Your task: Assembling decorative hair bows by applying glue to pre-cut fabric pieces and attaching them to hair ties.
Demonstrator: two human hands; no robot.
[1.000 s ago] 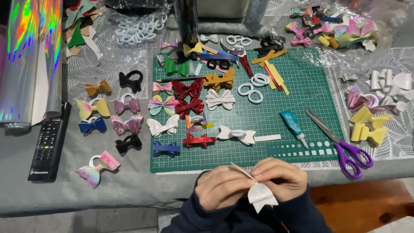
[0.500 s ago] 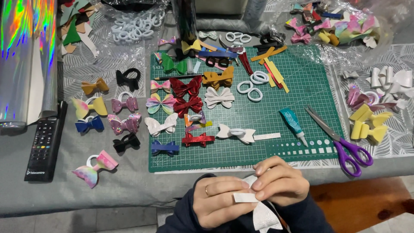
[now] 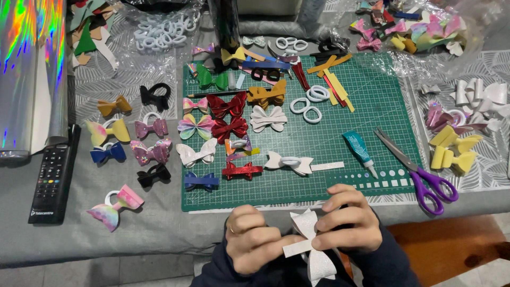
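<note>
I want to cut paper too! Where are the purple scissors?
In the head view, the purple-handled scissors lie on the right edge of the green cutting mat, beside the small teal glue tube.

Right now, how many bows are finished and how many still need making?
Done: many finished bows, like the shiny red bow, lie on the green cutting mat. In hand: both hands, left hand and right hand, pinch a white glittery bow. Left: loose yellow foam pieces look unassembled.
</note>
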